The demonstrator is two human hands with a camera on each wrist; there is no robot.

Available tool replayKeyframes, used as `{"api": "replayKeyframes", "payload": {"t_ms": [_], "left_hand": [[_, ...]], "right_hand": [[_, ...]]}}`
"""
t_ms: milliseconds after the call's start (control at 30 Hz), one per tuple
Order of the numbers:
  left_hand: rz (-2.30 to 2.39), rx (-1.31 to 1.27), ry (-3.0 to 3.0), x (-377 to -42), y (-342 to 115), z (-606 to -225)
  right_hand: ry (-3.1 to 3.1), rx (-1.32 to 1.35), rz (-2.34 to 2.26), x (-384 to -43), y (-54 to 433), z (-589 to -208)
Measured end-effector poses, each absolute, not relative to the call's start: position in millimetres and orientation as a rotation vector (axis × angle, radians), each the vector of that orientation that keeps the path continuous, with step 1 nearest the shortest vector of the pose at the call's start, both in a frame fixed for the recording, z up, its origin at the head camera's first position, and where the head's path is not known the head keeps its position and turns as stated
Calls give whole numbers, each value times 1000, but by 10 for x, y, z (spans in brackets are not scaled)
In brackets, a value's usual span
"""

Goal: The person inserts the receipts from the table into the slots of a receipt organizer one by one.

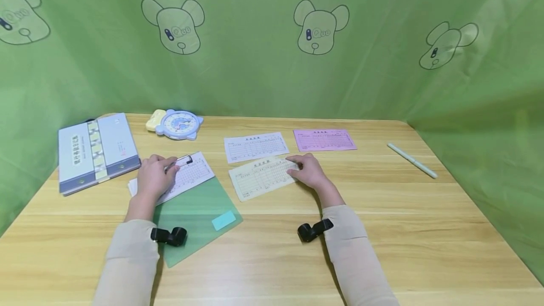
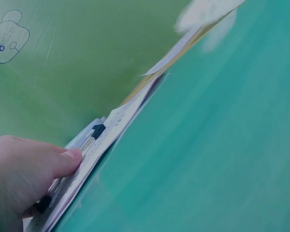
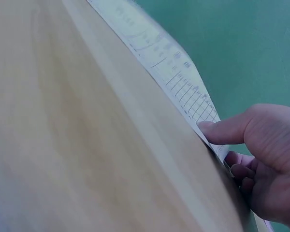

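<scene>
A green clipboard (image 1: 187, 228) lies at the left, with white printed forms (image 1: 197, 174) on its upper part. My left hand (image 1: 152, 181) holds the clipboard's wire clip (image 1: 185, 160); in the left wrist view its thumb (image 2: 67, 162) lies along the clip, and the other fingers are mostly hidden. My right hand (image 1: 313, 173) pinches the right end of a cream printed form (image 1: 259, 179) between thumb and fingers. In the right wrist view, that form (image 3: 188, 94) slants up from the table.
Behind the cream form lie a white form (image 1: 256, 147) and a pink form (image 1: 325, 140). A blue-and-white account book (image 1: 80, 145) is at the far left, a toy-like clock (image 1: 179, 124) at the back. On the right lies a pale pen (image 1: 411, 160). Green curtains (image 1: 255, 84) border the table.
</scene>
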State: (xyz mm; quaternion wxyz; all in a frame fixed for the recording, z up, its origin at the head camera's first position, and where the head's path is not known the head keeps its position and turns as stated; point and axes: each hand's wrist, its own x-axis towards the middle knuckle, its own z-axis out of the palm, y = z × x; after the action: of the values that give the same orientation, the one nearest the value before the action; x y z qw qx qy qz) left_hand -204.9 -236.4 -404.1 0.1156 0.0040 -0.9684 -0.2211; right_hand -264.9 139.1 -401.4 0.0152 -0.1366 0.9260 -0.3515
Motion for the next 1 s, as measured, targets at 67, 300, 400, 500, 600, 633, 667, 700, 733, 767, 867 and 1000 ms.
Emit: {"api": "replayKeyframes", "payload": {"t_ms": [67,300,400,500,600,633,667,700,733,767,867,1000], "left_hand": [[-649,8,-2835,-2043,-2363,-4034],[-658,16,-2843,-2044,-2369,-4039],[-660,20,-2846,-2044,-2367,-4037],[-657,24,-2847,-2047,-2366,-4036],[-654,26,-2845,-2052,-2362,-4033],[-653,26,-2843,-2054,-2362,-4035],[-651,25,-2840,-2055,-2361,-4036],[-650,24,-2838,-2056,-2361,-4036],[-649,22,-2835,-2057,-2361,-4037],[-648,21,-2834,-2057,-2362,-4038],[-651,20,-2833,-2057,-2364,-4039],[-658,24,-2840,-2051,-2362,-4041]], "right_hand": [[2880,-414,-1122,-2643,1392,-4017],[2816,-359,-1231,-2642,1397,-4013],[2789,-357,-1264,-2636,1404,-4006],[2757,-392,-1324,-2632,1413,-3992],[2731,-434,-1380,-2632,1440,-3978],[2721,-440,-1395,-2632,1451,-3974],[2714,-440,-1401,-2631,1463,-3970],[2702,-428,-1408,-2632,1475,-3966],[2691,-422,-1412,-2631,1489,-3959],[2669,-410,-1418,-2629,1502,-3951],[2582,-353,-1462,-2634,1550,-3936],[2479,-299,-1558,-2637,1608,-3933]]}}
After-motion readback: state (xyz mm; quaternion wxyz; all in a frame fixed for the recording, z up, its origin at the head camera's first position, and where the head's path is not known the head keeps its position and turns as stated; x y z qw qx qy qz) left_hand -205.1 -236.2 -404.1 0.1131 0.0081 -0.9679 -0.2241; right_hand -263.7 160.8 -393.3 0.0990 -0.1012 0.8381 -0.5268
